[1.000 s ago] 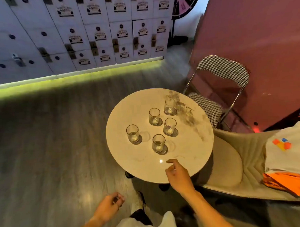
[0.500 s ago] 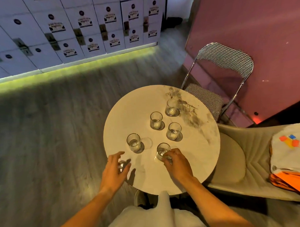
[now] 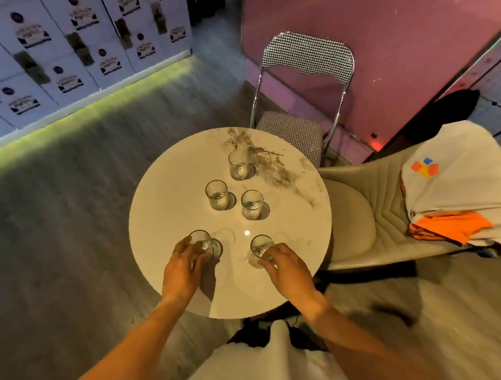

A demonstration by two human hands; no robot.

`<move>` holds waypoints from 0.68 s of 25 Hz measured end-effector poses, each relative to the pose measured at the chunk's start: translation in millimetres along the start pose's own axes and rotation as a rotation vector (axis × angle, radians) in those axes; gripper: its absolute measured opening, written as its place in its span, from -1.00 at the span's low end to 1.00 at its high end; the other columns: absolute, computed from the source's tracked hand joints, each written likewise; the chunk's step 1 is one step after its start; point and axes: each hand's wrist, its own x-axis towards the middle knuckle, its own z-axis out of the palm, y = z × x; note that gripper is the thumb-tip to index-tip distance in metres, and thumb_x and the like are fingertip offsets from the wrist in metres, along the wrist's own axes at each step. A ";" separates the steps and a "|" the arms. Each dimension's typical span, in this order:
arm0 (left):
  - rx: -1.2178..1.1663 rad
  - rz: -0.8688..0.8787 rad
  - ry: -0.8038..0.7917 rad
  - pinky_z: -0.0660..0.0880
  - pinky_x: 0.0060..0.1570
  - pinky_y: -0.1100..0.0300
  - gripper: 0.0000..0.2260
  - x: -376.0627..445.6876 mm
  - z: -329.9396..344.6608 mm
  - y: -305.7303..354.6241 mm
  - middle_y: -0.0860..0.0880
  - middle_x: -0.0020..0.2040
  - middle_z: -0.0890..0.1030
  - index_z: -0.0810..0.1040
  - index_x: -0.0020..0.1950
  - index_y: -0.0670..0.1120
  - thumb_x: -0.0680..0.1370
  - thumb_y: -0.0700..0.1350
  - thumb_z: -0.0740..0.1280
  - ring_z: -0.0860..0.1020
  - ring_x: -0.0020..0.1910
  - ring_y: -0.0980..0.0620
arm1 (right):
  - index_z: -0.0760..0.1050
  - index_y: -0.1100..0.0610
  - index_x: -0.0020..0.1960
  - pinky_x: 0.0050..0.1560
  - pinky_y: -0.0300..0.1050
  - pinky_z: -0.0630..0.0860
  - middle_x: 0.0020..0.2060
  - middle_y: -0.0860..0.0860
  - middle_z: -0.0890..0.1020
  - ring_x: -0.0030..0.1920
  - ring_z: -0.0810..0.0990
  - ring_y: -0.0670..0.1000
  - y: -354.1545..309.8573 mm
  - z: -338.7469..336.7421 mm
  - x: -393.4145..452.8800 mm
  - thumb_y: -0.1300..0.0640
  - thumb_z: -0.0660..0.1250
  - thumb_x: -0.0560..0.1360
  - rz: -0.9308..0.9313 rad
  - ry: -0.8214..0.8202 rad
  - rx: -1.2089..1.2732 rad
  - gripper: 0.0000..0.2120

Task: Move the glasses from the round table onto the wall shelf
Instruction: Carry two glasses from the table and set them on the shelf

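Observation:
Several clear short glasses stand on the round marble table [image 3: 170, 198]. My left hand [image 3: 186, 268] wraps around the near-left glass [image 3: 201, 241]. My right hand [image 3: 286, 266] grips the near-right glass [image 3: 261, 246]. Both of these glasses still rest on the tabletop. Three more stand further back: one at the centre [image 3: 217, 194], one to its right [image 3: 252, 204] and one at the far side [image 3: 238, 164] by the dark marble veining. No wall shelf is in view.
A checkered folding chair [image 3: 304, 60] stands behind the table against a pink wall. A beige padded chair [image 3: 355, 211] with white and orange cloth [image 3: 456, 194] sits to the right. White lockers [image 3: 68, 48] line the far left wall over grey floor.
My left hand moved forward onto the near-left glass and closed on it. My right hand stays on the near-right glass. The camera has swung to the right and closer to the table.

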 end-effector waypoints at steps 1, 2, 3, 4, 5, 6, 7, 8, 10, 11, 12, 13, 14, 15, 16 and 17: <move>0.020 0.067 -0.033 0.46 0.23 0.04 -0.74 -0.9 5.1 3.9 -0.03 0.47 0.36 0.57 0.19 -0.02 0.57 0.04 0.29 0.49 0.30 -0.13 | 0.58 0.02 0.09 0.06 -0.01 0.55 0.10 -0.03 0.57 0.06 0.61 0.04 8.1 -4.0 -7.8 -0.08 0.28 0.57 0.024 0.043 0.028 -0.78; 0.047 0.159 -0.070 0.45 0.23 0.08 -0.73 -2.3 13.8 13.1 -0.03 0.46 0.38 0.57 0.20 -0.02 0.57 0.06 0.28 0.49 0.30 -0.11 | 0.59 0.03 0.09 0.07 0.00 0.55 0.10 -0.02 0.58 0.05 0.61 0.05 18.9 -11.1 -18.0 -0.07 0.29 0.57 0.059 0.091 0.057 -0.78; 0.070 0.245 -0.113 0.44 0.21 0.14 -0.72 -3.9 23.7 25.4 -0.02 0.45 0.39 0.57 0.20 -0.01 0.58 0.08 0.26 0.50 0.29 -0.09 | 0.59 0.05 0.08 0.06 -0.01 0.56 0.09 -0.01 0.58 0.04 0.61 0.06 31.1 -19.4 -28.4 -0.05 0.31 0.57 0.089 0.141 0.077 -0.78; 0.087 0.329 -0.151 0.42 0.18 0.21 -0.71 -6.1 35.7 40.3 -0.01 0.44 0.40 0.57 0.20 -0.01 0.58 0.09 0.25 0.51 0.27 -0.07 | 0.60 0.07 0.08 0.04 -0.03 0.56 0.08 0.00 0.58 0.03 0.61 0.05 43.3 -29.0 -39.5 -0.04 0.32 0.57 0.123 0.184 0.085 -0.78; 0.099 0.404 -0.188 0.41 0.16 0.26 -0.71 -8.6 48.1 60.2 0.00 0.42 0.42 0.57 0.20 0.00 0.58 0.11 0.25 0.53 0.26 -0.05 | 0.60 0.07 0.09 0.00 -0.04 0.55 0.08 -0.01 0.58 0.02 0.61 0.04 57.1 -39.0 -51.6 -0.05 0.32 0.57 0.164 0.230 0.081 -0.78; 0.108 0.467 -0.228 0.40 0.14 0.28 -0.71 -12.4 61.4 82.0 0.01 0.41 0.43 0.57 0.20 0.02 0.57 0.12 0.25 0.53 0.25 -0.04 | 0.59 0.05 0.09 -0.02 -0.04 0.55 0.07 -0.02 0.57 0.01 0.61 0.03 71.6 -49.2 -65.2 -0.07 0.31 0.57 0.211 0.279 0.071 -0.77; 0.118 0.517 -0.267 0.41 0.16 0.27 -0.70 -17.8 75.5 106.3 0.02 0.41 0.44 0.57 0.21 0.03 0.57 0.13 0.25 0.53 0.26 -0.03 | 0.59 0.03 0.09 -0.04 -0.03 0.55 0.06 -0.03 0.57 0.00 0.61 0.03 89.0 -58.6 -81.0 -0.09 0.31 0.56 0.261 0.332 0.068 -0.77; 0.130 0.570 -0.296 0.42 0.18 0.24 -0.69 -25.0 90.7 131.4 0.03 0.42 0.44 0.56 0.22 0.04 0.57 0.15 0.25 0.53 0.27 -0.02 | 0.59 0.01 0.08 -0.06 0.01 0.56 0.04 -0.03 0.57 -0.01 0.61 0.04 107.8 -67.5 -99.1 -0.10 0.31 0.55 0.309 0.382 0.079 -0.77; 0.136 0.683 -0.342 0.45 0.19 0.19 -0.65 -39.1 118.5 174.8 0.01 0.41 0.46 0.56 0.20 0.03 0.55 0.19 0.20 0.54 0.25 -0.05 | 0.58 -0.01 0.05 -0.08 0.06 0.58 0.02 -0.04 0.58 -0.03 0.63 0.06 141.1 -83.0 -135.6 -0.11 0.32 0.54 0.380 0.456 0.119 -0.79; 0.147 0.759 -0.378 0.49 0.17 0.15 -0.62 -50.8 138.9 198.6 -0.02 0.39 0.47 0.56 0.17 0.01 0.54 0.21 0.18 0.56 0.22 -0.08 | 0.58 0.00 0.03 -0.08 0.06 0.58 0.01 -0.03 0.58 -0.04 0.64 0.08 162.4 -92.1 -161.8 -0.10 0.33 0.53 0.431 0.502 0.140 -0.80; 0.169 0.827 -0.418 0.52 0.14 0.10 -0.59 -64.3 160.1 222.0 -0.04 0.38 0.48 0.57 0.16 0.00 0.54 0.24 0.15 0.57 0.20 -0.11 | 0.60 0.01 0.02 -0.08 0.05 0.57 0.00 -0.01 0.60 -0.03 0.64 0.10 184.2 -100.0 -189.6 -0.08 0.35 0.53 0.487 0.552 0.153 -0.81; 0.194 0.893 -0.449 0.54 0.11 0.07 -0.56 -80.3 182.6 245.6 -0.05 0.36 0.49 0.57 0.15 0.00 0.54 0.27 0.13 0.58 0.18 -0.12 | 0.61 0.03 0.02 -0.06 0.02 0.55 0.00 0.01 0.60 -0.02 0.63 0.11 206.6 -107.3 -219.6 -0.06 0.36 0.52 0.543 0.602 0.163 -0.81; 0.214 0.952 -0.482 0.55 0.07 0.04 -0.53 -98.2 208.6 268.1 -0.05 0.34 0.50 0.56 0.14 0.00 0.53 0.30 0.10 0.58 0.16 -0.13 | 0.62 0.04 0.02 -0.04 0.00 0.52 0.00 0.02 0.61 -0.01 0.62 0.12 228.5 -114.6 -251.7 -0.04 0.37 0.53 0.595 0.650 0.179 -0.82; 0.227 0.999 -0.518 0.55 0.03 0.04 -0.52 -120.4 234.6 292.5 -0.05 0.32 0.51 0.55 0.13 0.00 0.53 0.32 0.09 0.58 0.15 -0.13 | 0.62 0.06 0.02 -0.03 -0.02 0.50 0.00 0.04 0.61 0.01 0.62 0.13 250.7 -121.3 -285.3 -0.02 0.37 0.53 0.643 0.688 0.194 -0.83; 0.231 1.033 -0.557 0.55 0.01 0.05 -0.53 -143.8 261.1 316.8 -0.04 0.31 0.51 0.55 0.11 0.00 0.53 0.32 0.10 0.58 0.15 -0.12 | 0.62 0.07 0.02 -0.03 -0.03 0.49 0.01 0.06 0.61 0.01 0.61 0.13 272.4 -127.9 -319.0 -0.01 0.37 0.53 0.685 0.722 0.201 -0.83; 0.225 1.064 -0.585 0.53 0.03 0.07 -0.56 -164.5 284.7 339.1 -0.05 0.31 0.52 0.55 0.09 -0.01 0.53 0.30 0.14 0.58 0.17 -0.10 | 0.62 0.08 0.02 -0.03 -0.03 0.49 0.01 0.07 0.61 0.01 0.61 0.14 290.4 -135.7 -348.0 -0.01 0.38 0.53 0.716 0.749 0.190 -0.83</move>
